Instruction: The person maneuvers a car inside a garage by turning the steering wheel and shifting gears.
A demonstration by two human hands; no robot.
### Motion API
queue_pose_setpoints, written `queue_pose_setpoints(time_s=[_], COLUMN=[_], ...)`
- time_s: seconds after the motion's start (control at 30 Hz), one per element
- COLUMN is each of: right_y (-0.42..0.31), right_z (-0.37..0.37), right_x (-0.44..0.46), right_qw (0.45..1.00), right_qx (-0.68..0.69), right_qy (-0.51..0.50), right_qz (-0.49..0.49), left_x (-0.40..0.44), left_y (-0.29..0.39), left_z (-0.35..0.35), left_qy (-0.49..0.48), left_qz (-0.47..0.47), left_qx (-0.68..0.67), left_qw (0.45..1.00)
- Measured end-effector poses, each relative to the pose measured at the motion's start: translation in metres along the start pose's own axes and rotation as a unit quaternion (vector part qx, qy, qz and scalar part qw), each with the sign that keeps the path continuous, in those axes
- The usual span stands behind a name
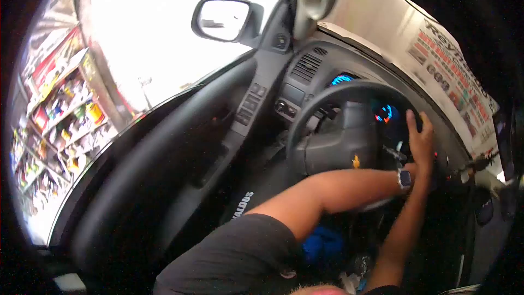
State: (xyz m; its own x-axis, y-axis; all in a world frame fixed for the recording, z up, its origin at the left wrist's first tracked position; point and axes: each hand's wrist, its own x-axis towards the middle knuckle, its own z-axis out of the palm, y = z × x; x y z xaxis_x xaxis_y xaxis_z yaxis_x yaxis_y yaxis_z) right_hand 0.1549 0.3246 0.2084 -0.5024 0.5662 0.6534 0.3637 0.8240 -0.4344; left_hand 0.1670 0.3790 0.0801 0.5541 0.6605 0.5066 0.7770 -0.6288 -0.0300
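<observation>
My right hand (421, 139) is on the right side of the black steering wheel (305, 117), its thumb and fingers around the rim. My left forearm reaches across the lower part of the wheel, with a wristwatch (404, 179) at its end. There it meets my right forearm, which hides most of my left hand (412, 169); its fingers do not show. A gold emblem (356, 161) marks the wheel's hub. Behind the rim, the instrument cluster (386, 113) glows blue and red.
The driver's door (147, 169) is at left, with window switches (251, 102) and a side mirror (222, 20). Outside stand shelves (60, 114) crowded with containers. A printed sign (450, 71) shows beyond the windshield. Something blue (322, 243) lies below the wheel.
</observation>
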Motion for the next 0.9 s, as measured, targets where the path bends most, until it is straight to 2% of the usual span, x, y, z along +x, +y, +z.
queue_pose_setpoints(time_s=[0.3, 0.43, 0.5, 0.57, 0.63, 0.67, 0.73, 0.83, 0.9], right_y=[0.003, 0.021, 0.045, 0.045, 0.063, 0.101, 0.087, 0.071, 0.057], right_z=[-0.011, -0.003, -0.007, -0.002, -0.004, -0.002, 0.009, 0.0, -0.003], right_x=[0.006, 0.009, 0.022, 0.016, 0.025, 0.019, 0.022, 0.024, 0.024], right_qw=[0.995, 0.996, 0.992, 0.998, 0.997, 0.994, 0.974, 0.976, 0.979], right_qx=[-0.086, -0.083, -0.116, -0.054, -0.057, -0.097, -0.225, -0.214, -0.201], right_qy=[-0.04, -0.014, -0.046, -0.034, -0.047, 0.013, 0.009, -0.012, -0.026], right_qz=[0.018, 0.015, -0.009, 0.008, 0.013, -0.042, -0.009, 0.023, 0.032], left_x=[-0.004, -0.017, -0.033, -0.06, -0.135, -0.167, -0.203, -0.259, -0.275], left_y=[0.004, 0.009, 0.009, 0.004, 0.025, 0.027, 0.009, -0.011, -0.015], left_z=[-0.001, 0.0, -0.005, -0.037, -0.148, -0.19, -0.235, -0.286, -0.281], left_qy=[-0.005, 0.016, 0.015, -0.026, 0.015, 0.093, 0.358, 0.544, 0.587], left_qz=[0.038, 0.053, 0.069, 0.053, -0.058, -0.059, -0.081, -0.155, -0.238], left_qx=[-0.009, -0.022, -0.009, 0.038, 0.005, 0.053, 0.054, 0.144, 0.158], left_qw=[0.999, 0.998, 0.997, 0.998, 0.998, 0.993, 0.929, 0.812, 0.758])
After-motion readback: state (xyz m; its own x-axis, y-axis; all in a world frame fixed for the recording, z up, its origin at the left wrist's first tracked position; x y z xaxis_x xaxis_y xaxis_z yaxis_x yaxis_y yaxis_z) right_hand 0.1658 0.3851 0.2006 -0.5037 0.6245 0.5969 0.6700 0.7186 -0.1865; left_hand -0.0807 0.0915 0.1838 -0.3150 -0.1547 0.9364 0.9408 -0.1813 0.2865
